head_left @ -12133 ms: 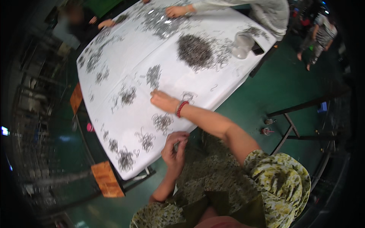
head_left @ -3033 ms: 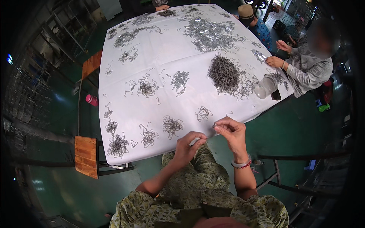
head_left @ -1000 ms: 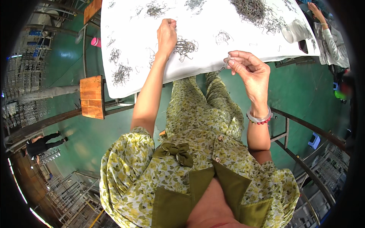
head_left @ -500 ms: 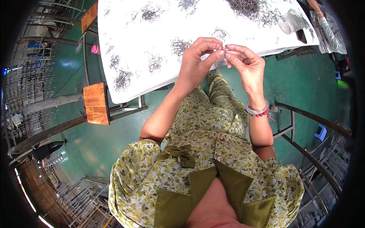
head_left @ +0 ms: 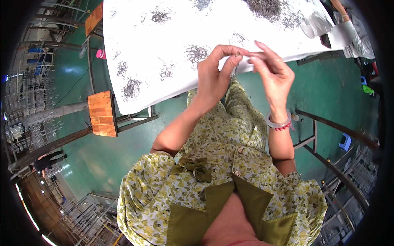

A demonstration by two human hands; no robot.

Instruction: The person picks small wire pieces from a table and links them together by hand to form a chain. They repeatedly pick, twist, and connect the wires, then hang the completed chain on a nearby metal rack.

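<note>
My left hand (head_left: 212, 78) is raised over the table's near edge, thumb and forefinger pinched on a small dark wire piece (head_left: 238, 56). Its exact shape is too small to make out. Just below those fingertips a thin dark strand (head_left: 234, 73) shows. Close by on the right, my right hand (head_left: 274, 76) is open with its fingers apart and slightly blurred; one finger reaches to the left fingertips. Beyond the hands, small bent wire hooks lie in loose piles, one pile (head_left: 197, 54) beside my left hand and a larger dark heap (head_left: 266, 9) at the far right.
A white-covered table (head_left: 152, 92) spans the top. At its right stand a clear plastic cup (head_left: 316, 25) and a dark flat object (head_left: 325, 40), near another person's arm (head_left: 340, 9). Wooden stools (head_left: 101, 113) and metal frames flank the green floor; someone in dark clothes is at far left.
My right hand has drawn slightly right and spread its fingers, where before both hands pinched together. My left hand keeps its pinch. At the right, the other person's arm and a pale object have shifted.
</note>
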